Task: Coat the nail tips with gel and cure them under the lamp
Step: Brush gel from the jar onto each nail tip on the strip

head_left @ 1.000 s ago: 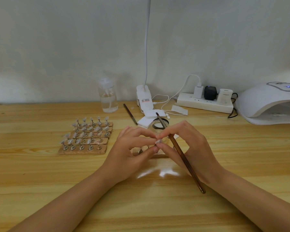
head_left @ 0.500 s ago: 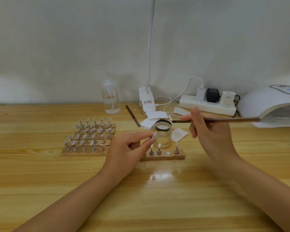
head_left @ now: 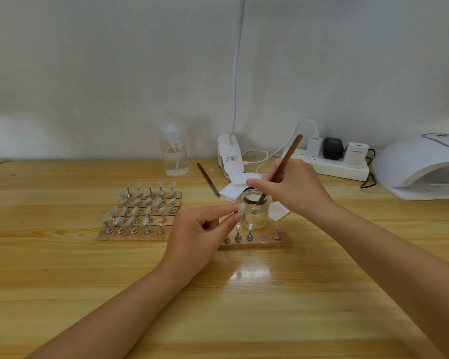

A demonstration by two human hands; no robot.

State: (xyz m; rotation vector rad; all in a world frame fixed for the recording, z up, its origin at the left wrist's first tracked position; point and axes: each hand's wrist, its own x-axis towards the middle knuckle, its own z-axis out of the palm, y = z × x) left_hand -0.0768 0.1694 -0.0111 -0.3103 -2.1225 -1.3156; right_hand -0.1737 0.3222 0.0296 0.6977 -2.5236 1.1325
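My left hand [head_left: 200, 237] pinches a pale nail tip on its small stand [head_left: 241, 209] between thumb and forefinger, held just left of a clear glass gel jar [head_left: 255, 213]. My right hand [head_left: 293, 187] grips a brown-handled brush [head_left: 287, 158], whose bristle end dips into the jar's open mouth. In front of the jar lies a wooden strip [head_left: 254, 244] with several nail tips standing on metal pegs. A larger wooden block [head_left: 138, 235] to the left carries several rows of nail tips. The white curing lamp [head_left: 423, 167] sits at the far right, its opening facing me.
A clear pump bottle [head_left: 174, 154] stands at the back. A clip-on desk lamp [head_left: 230, 156], a power strip [head_left: 337, 167] with plugs, white pads [head_left: 231, 193] and a second dark brush [head_left: 208, 182] lie behind the jar. The wooden table [head_left: 62, 281] spreads all around.
My right hand swung the brush from lying level to pointing down into the jar. My left hand stays beside the jar with the nail tip.
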